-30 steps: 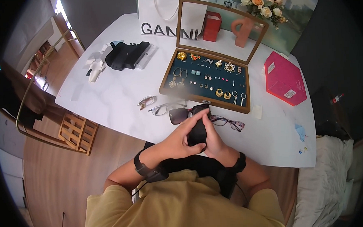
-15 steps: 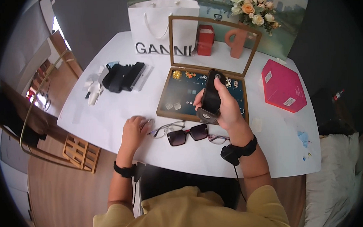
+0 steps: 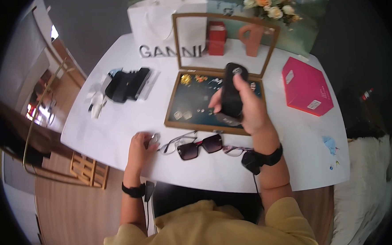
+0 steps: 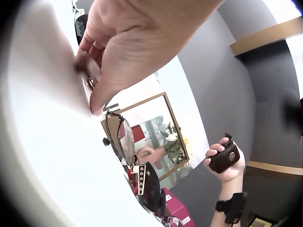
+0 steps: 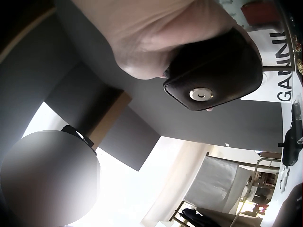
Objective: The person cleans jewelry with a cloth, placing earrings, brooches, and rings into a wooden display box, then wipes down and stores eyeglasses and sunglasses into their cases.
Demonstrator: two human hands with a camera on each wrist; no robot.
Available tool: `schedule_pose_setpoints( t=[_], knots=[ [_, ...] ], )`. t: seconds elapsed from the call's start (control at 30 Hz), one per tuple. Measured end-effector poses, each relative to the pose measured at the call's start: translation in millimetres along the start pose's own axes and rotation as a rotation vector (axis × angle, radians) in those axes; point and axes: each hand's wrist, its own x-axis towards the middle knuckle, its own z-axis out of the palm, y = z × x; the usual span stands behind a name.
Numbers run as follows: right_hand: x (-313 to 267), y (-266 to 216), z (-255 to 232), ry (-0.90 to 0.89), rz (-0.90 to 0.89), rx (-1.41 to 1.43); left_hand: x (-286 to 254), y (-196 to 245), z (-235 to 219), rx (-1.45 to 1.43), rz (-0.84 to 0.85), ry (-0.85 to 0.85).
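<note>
My right hand (image 3: 253, 113) grips a dark leather glasses case (image 3: 231, 94) above the jewelry box (image 3: 171, 117); its round metal snap (image 5: 201, 94) shows in the right wrist view. At the table's front left, my left hand (image 3: 140, 151) pinches a small folded pair of glasses (image 3: 154, 139) between thumb and fingers, low over the white top. To its right lie thin-framed glasses (image 3: 173, 145), then large dark sunglasses (image 3: 200, 147), and patterned-frame glasses (image 3: 236, 150) partly behind the right wrist.
The jewelry box has its glass lid raised, with earrings and brooches inside. Behind it stand a white paper bag (image 3: 168, 24), a red box (image 3: 217, 38) and a pink vase (image 3: 250, 40). A magenta box (image 3: 307, 85) is at the right, a black object (image 3: 126, 85) at the left.
My hands, together around the case a second ago, have parted. The right one has lifted the case over the jewelry box; the left has reached left and taken hold of the folded glasses.
</note>
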Motion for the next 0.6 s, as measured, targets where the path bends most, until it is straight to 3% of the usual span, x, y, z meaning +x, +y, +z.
schedule_pose_setpoints(
  t=[0.07,0.13,0.37,0.47,0.6],
  knots=[
    [-2.0,-4.8,0.2,-0.036,0.002,-0.002,-5.4,-1.7,-6.9,0.024,-0.017,-0.007],
    [-1.4,-3.6,4.3,0.038,-0.014,0.029,-3.7,-0.5,-10.8,0.046,0.005,-0.026],
    [2.8,2.9,7.2,-0.007,0.054,0.000,-7.2,-0.4,-9.3,-0.066,-0.155,0.021],
    [4.4,10.9,4.7,-0.079,0.106,-0.005,-7.7,-10.1,-2.8,-0.172,-0.050,0.106],
    [8.1,21.3,12.4,-0.086,0.135,0.004,0.9,7.7,-1.4,-0.768,-0.047,0.028]
  ],
)
